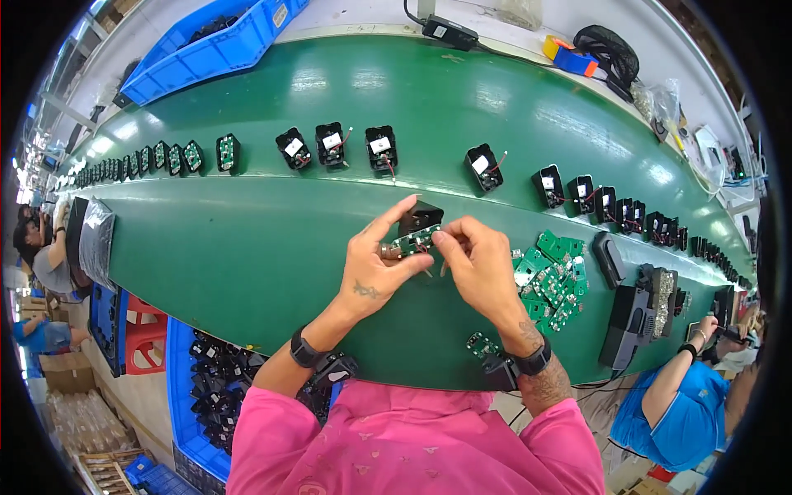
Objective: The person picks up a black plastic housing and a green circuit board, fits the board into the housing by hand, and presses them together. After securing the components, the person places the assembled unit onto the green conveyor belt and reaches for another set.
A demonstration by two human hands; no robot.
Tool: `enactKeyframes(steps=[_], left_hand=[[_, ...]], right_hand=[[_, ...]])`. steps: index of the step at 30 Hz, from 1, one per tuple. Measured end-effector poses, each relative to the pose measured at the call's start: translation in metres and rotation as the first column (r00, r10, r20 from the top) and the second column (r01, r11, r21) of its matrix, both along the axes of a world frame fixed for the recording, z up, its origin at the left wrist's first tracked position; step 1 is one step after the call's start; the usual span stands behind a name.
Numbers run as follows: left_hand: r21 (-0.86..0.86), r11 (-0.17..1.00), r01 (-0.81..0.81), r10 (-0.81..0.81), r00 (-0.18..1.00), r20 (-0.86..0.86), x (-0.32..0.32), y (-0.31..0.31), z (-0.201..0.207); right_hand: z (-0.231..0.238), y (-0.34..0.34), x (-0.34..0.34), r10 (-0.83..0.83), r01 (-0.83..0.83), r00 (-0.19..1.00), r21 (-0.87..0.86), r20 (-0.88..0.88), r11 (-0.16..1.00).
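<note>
At frame centre, with left hand [370,257] curled round black housing [422,215] and right hand [480,262] pinching green circuit board [410,243] at right end: grip edges only, align squarely, force nothing. Loose boards [551,282] right of centre.

no readable text, pale label [280,15] on the blue crate [210,66], whitish label [440,31] on the black adapter [461,38]

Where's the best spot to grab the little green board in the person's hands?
I'd take the green board by its right end, coming from the right and pinching the edges. It slants with that end toward the right hand, whose fingertips are there. The left hand is at the other end, and small parts dot the board's face, so edges seem safer.
</note>
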State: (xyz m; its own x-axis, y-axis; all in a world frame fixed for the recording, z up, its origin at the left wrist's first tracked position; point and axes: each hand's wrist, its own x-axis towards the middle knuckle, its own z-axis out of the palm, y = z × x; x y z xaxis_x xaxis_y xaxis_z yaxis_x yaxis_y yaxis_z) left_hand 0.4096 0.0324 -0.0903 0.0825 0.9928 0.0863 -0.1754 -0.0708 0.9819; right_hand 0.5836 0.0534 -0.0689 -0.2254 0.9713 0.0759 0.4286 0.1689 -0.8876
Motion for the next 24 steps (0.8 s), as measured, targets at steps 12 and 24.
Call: enactKeyframes(steps=[12, 24], left_hand=[[0.082, 0.994, -0.074, 0.079, 0.995, -0.068, 0.009, -0.001, -0.005], [0.193, 0.981, -0.013, 0.053, 0.978, -0.204, 0.021, -0.005, -0.006]], right_hand=[[-0.007, -0.019, 0.001, 0.004, -0.131, 0.833, -0.192, -0.553, 0.973], [-0.007, -0.018, 0.029, 0.103, -0.111, 0.966, -0.02, -0.236, 0.994]])
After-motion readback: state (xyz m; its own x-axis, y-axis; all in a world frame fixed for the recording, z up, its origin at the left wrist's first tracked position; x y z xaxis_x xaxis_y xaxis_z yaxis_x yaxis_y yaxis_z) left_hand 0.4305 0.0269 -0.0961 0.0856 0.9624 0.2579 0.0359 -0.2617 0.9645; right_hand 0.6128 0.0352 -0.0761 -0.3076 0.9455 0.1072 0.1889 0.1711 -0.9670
